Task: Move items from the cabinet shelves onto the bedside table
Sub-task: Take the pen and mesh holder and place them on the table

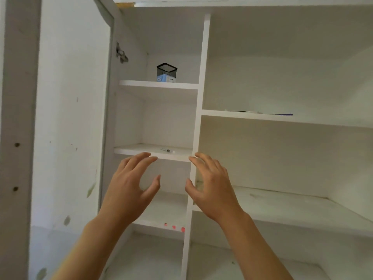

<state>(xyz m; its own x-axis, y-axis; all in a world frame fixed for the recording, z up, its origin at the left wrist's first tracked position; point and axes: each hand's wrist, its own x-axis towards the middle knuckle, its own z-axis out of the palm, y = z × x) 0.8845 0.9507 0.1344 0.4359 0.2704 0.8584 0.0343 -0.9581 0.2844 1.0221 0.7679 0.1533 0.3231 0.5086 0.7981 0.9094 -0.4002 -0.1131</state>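
A white cabinet stands open before me. On its upper left shelf [159, 84] sits a black mesh pen holder [167, 72] with a small blue and white box inside. A small pen-like item [167, 150] lies on the middle left shelf [129, 150]. Flat items, one with a purple edge [282, 114], lie on the upper right shelf [252, 116]. My left hand [131, 188] and my right hand [212, 188] are raised side by side just below the middle left shelf, fingers relaxed and spread, holding nothing. The bedside table is not in view.
The cabinet door [70, 118] hangs open at the left, its hinge [121, 54] near the top. A vertical divider [198, 118] separates the narrow left shelves from the wide right ones. Small red marks [174, 227] dot the edge of the lower left shelf.
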